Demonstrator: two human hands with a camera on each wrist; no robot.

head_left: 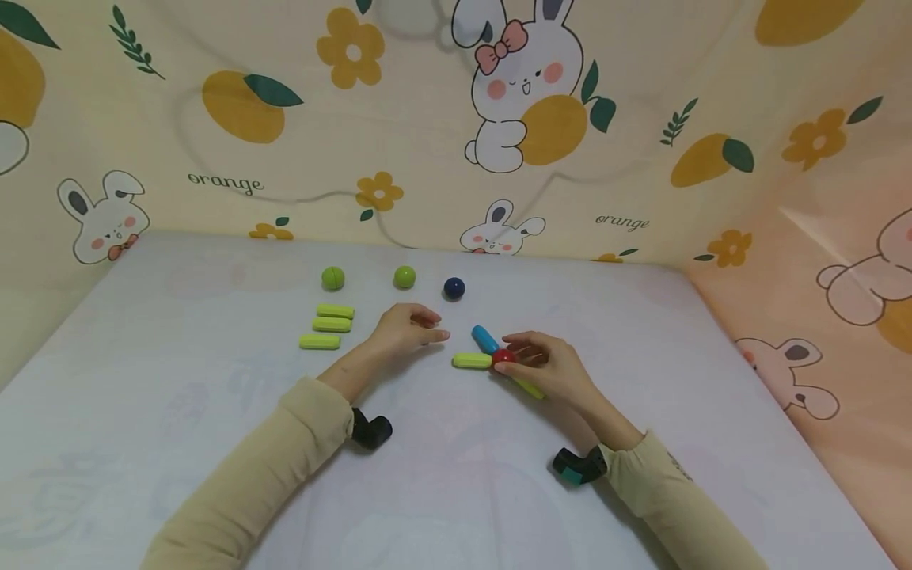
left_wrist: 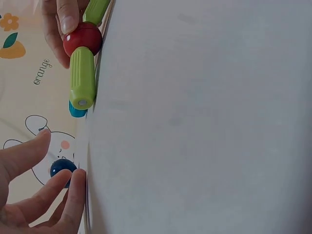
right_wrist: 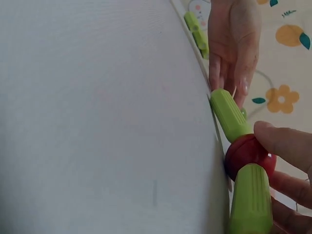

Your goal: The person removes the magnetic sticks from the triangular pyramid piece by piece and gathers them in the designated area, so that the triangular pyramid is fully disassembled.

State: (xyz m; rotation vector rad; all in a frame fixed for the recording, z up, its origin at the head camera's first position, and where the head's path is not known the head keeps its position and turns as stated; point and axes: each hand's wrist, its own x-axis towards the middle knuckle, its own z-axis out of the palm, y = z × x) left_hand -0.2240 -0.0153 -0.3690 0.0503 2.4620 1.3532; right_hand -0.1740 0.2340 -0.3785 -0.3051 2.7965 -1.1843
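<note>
My right hand (head_left: 559, 368) pinches a glossy red ball (head_left: 503, 359) between thumb and fingers, low over the table. Three ribbed rods join that ball: a yellow-green rod (head_left: 470, 361) pointing left, a blue rod (head_left: 485, 340) pointing up-left, and another yellow-green rod (head_left: 530, 389) toward the lower right, partly behind the hand. In the left wrist view, the front rod (left_wrist: 83, 80) shows a small metallic end. Left of this piece my left hand (head_left: 406, 328) hovers with relaxed fingers and holds nothing. A dark blue ball (head_left: 454, 288) lies just beyond its fingertips.
Two green balls, a left one (head_left: 332, 278) and a right one (head_left: 404, 276), lie toward the back. Three loose yellow-green rods, such as the nearest rod (head_left: 320, 341), lie left of my left hand. Patterned cloth walls (head_left: 427, 119) rise behind the white table (head_left: 456, 491).
</note>
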